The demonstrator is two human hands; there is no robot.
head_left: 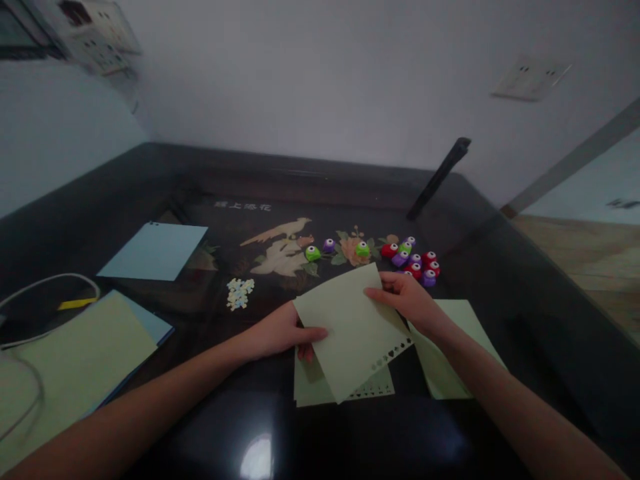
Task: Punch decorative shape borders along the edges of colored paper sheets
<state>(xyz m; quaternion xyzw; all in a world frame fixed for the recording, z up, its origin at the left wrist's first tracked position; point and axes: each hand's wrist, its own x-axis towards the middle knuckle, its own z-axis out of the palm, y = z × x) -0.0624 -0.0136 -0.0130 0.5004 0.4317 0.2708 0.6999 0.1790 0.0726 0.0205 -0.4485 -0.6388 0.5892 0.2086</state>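
Pale green sheet, one edge perforated with small punched shapes, held tilted just above the counter. The left hand pinches its left edge and the right hand grips its upper right edge, the hands well apart. Further green sheets lie directly beneath. Coloured craft punches cluster just beyond the right hand. Punched scraps and a blue sheet lie to the left.

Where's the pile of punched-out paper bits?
Head view: the pile of paper bits lies left of centre on the table, just beyond the left hand, right of the blue sheet.
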